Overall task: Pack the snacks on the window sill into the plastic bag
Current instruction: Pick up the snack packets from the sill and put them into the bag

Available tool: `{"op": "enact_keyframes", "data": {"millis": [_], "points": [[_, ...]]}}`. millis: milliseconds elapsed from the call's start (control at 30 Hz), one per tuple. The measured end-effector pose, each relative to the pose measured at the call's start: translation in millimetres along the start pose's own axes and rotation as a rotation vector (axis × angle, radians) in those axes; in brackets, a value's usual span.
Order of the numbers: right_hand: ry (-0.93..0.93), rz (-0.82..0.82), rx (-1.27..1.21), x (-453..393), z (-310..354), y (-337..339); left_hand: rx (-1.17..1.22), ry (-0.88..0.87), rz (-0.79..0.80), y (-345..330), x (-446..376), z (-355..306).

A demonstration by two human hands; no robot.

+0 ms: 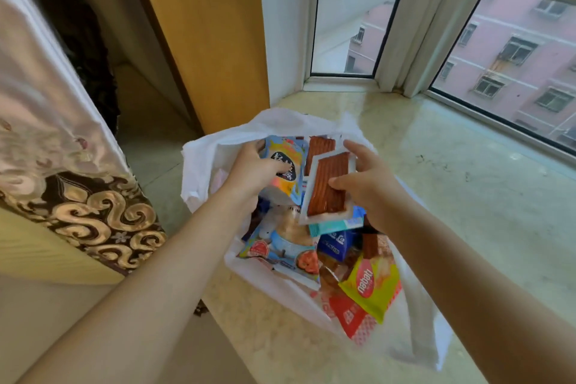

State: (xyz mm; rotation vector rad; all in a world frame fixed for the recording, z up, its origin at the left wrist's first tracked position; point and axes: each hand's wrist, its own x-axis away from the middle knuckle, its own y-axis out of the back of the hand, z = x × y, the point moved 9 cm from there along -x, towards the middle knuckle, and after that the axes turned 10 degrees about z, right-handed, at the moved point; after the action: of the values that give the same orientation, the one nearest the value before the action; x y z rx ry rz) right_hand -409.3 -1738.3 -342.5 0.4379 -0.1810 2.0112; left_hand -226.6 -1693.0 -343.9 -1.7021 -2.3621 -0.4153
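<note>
Packing looks nearly done: sill bare, bag full; right hand pinches a packet, left hand grips a pouch.

Curtain, wood, glass, pink walls

A patterned gold curtain hangs at left beside a wooden panel; beyond the windows stands a pink building.

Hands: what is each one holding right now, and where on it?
Right hand pinches a clear brown-strip packet at its right edge. Left hand grips a blue snack packet at its left side, over the bag.
</note>
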Motion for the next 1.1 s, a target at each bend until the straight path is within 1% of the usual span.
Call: {"op": "enact_keyframes", "data": {"millis": [100, 167, 267, 333, 433, 500, 567, 633, 833, 967, 1100], "points": [[0.03, -0.009, 0.03, -11, 8, 6, -0.03, 0.014, 0.019, -2, -14, 4], [0.044, -0.033, 0.093, -13, 10, 13, -0.102, -0.012, 0.034, -3, -17, 4], [0.091, -0.044, 0.141, -7, 13, 22, -0.285, -0.096, 0.074, -11, -13, 2], [0.153, -0.044, 0.198, 4, 19, 27, -0.462, -0.196, 0.088, -20, -4, -6], [0.267, -0.116, 0.447, 30, 29, 41, -0.734, -0.354, 0.091, -43, 19, -23], [0.387, -0.226, 0.692, 54, 38, 53, -0.874, -0.441, 0.063, -60, 36, -36], [0.513, -0.353, 0.985, 78, 46, 62, -0.922, -0.561, 0.025, -79, 52, -53], [0.565, -0.438, 1.143, 95, 40, 77, -0.95, -0.679, 0.009, -104, 66, -69], [0.441, -0.502, 1.221, 136, -8, 149, -1.121, -0.874, 0.074, -207, 98, -84], [0.364, -0.551, 1.243, 173, -38, 209, -1.199, -0.936, 0.143, -280, 119, -73], [0.284, -0.594, 1.235, 213, -71, 276, -1.251, -0.955, 0.204, -353, 138, -55]]}}
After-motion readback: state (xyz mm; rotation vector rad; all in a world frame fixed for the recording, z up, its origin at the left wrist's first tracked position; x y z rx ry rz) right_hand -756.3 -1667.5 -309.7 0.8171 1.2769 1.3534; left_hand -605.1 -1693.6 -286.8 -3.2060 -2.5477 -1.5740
